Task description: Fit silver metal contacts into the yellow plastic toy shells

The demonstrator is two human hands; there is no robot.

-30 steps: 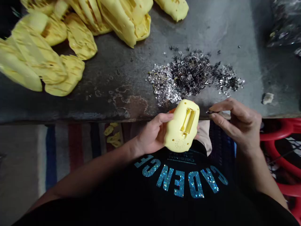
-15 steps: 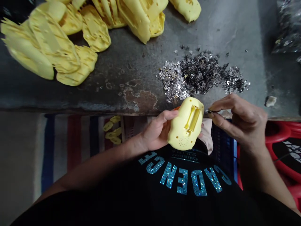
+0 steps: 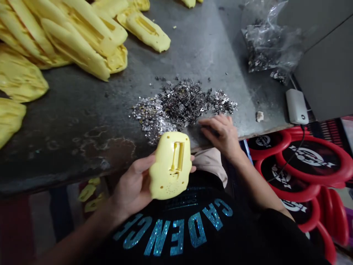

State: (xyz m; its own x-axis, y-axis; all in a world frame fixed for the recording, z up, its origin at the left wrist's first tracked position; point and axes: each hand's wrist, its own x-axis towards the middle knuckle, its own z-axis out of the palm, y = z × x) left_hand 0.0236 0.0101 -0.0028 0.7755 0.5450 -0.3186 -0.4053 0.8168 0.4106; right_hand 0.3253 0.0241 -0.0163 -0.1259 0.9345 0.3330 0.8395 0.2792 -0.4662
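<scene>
Head view: yellow plastic casing (image 3: 170, 165) in left hand (image 3: 131, 187), right hand (image 3: 220, 134) apart

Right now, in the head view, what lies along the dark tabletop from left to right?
Yellow plastic casing at the left edge → silvery metal scrap pile → small off-white lump → white rectangular device with a cable

The left hand (image 3: 134, 187) held a yellow plastic casing (image 3: 171, 165), while the right hand (image 3: 220, 134) lay on the table (image 3: 68, 121) just beside metal scraps (image 3: 179, 106).
</scene>
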